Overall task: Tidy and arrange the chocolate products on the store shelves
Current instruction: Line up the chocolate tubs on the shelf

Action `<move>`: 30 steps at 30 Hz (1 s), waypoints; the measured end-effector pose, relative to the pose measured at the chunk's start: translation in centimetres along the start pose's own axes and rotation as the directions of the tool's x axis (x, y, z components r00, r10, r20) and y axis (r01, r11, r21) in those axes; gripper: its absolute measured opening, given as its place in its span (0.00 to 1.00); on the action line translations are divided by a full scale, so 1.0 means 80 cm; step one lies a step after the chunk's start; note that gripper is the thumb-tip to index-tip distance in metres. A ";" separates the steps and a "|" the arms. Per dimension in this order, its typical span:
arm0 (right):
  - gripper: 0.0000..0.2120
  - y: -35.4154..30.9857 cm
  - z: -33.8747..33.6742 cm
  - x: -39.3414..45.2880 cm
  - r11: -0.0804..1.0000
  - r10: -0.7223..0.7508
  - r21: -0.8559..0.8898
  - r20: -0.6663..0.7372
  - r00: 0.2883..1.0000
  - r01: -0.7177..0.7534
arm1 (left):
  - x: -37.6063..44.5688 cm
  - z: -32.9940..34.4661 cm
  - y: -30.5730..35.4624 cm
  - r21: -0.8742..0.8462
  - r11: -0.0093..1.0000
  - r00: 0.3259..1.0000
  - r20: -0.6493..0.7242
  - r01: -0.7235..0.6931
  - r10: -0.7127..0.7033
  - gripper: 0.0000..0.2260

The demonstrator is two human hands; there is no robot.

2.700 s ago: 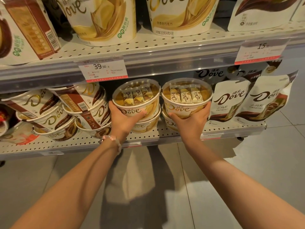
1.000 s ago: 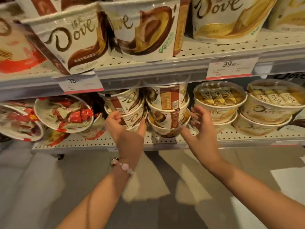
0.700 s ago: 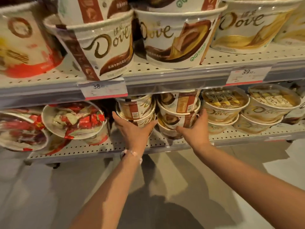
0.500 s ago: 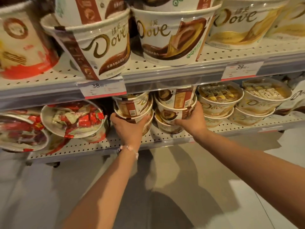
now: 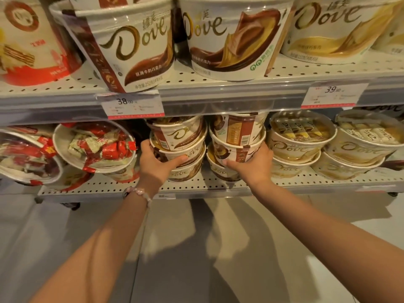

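Gripping brown tub stacks (image 5: 178, 147), both hands (image 5: 153, 166).

Hidden, cropped and unreadable parts around the two grips

The left hand (image 5: 154, 165) covers the side of the brown tub (image 5: 178, 153) it clasps; the right hand (image 5: 254, 164) hides the flank of the hazelnut tub (image 5: 238, 149). Above both grips, the shelf lip (image 5: 218, 101) masks the stack tops, price tags (image 5: 133, 106) carry illegible small print, and the upper tubs (image 5: 135, 40) are cropped by the frame.
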State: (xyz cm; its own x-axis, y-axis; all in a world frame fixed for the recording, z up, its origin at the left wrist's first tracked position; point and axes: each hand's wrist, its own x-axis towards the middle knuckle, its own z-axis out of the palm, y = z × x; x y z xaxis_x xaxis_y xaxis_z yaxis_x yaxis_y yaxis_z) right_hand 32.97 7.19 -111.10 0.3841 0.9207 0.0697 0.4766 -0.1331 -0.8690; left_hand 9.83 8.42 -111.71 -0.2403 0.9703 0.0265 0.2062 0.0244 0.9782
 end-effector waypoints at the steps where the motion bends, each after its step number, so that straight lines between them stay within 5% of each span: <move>1: 0.47 0.000 0.003 -0.002 0.999 -0.012 -0.031 -0.026 1.000 0.011 | 0.001 -0.002 0.001 -0.011 1.000 1.000 0.023 -0.004 0.005 0.38; 8: 0.43 0.022 -0.003 -0.005 0.984 -0.125 0.140 0.103 0.987 0.111 | 0.000 -0.001 -0.005 -0.009 0.997 0.993 0.091 -0.079 0.079 0.46; 11: 0.40 0.026 -0.008 -0.006 0.975 -0.118 0.200 0.103 0.988 0.096 | -0.006 0.021 -0.009 0.070 0.995 0.995 -0.067 -0.065 0.070 0.55; 14: 0.48 0.024 -0.010 0.003 0.963 -0.137 0.248 0.130 0.982 0.102 | -0.005 0.045 -0.010 0.117 0.993 0.967 -0.254 0.002 0.028 0.61; 23: 0.51 0.022 -0.024 0.038 0.973 -0.146 0.225 0.385 0.911 0.061 | -0.003 0.034 -0.017 0.128 0.990 0.973 -0.215 -0.062 0.089 0.43; 30: 0.48 0.028 -0.021 0.040 0.972 -0.165 0.216 0.327 0.930 0.096 | -0.001 0.000 -0.013 0.094 0.993 0.997 -0.025 -0.074 0.077 0.41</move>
State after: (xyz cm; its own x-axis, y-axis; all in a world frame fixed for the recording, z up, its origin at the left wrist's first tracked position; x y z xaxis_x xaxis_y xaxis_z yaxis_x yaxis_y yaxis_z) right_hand 36.57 9.19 -111.98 0.0201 0.9987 0.0476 0.3287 0.0383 -0.9436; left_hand 9.66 8.34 -112.73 -0.2470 0.9631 0.1066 0.3120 -0.0251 0.9497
